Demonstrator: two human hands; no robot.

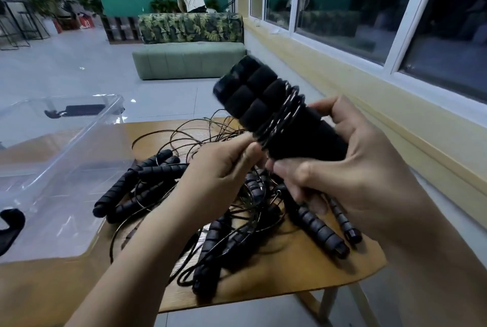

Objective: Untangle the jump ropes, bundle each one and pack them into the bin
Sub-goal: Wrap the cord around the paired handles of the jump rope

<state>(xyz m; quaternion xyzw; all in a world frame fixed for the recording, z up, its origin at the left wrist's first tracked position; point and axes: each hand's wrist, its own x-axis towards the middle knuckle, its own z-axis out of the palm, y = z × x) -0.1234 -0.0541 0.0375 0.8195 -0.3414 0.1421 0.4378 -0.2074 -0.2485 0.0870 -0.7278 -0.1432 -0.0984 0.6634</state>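
Note:
My right hand (350, 166) grips a pair of black foam jump rope handles (253, 95) held side by side, with thin black cord wound several times around their middle. The handles point up and to the left, slightly blurred. My left hand (224, 171) pinches the cord right at the wound turns. Below both hands a tangled pile of jump ropes (232, 218) lies on the wooden table (303, 271), with several ribbed black handles and loose cord loops. A clear plastic bin (55, 158) stands at the left on the table; nothing shows inside it.
A yellow window ledge and wall (395, 105) run close along the right of the table. A black bin latch (10, 224) sits at the far left. A green sofa (188, 59) and a person bending over stand far behind on the tiled floor.

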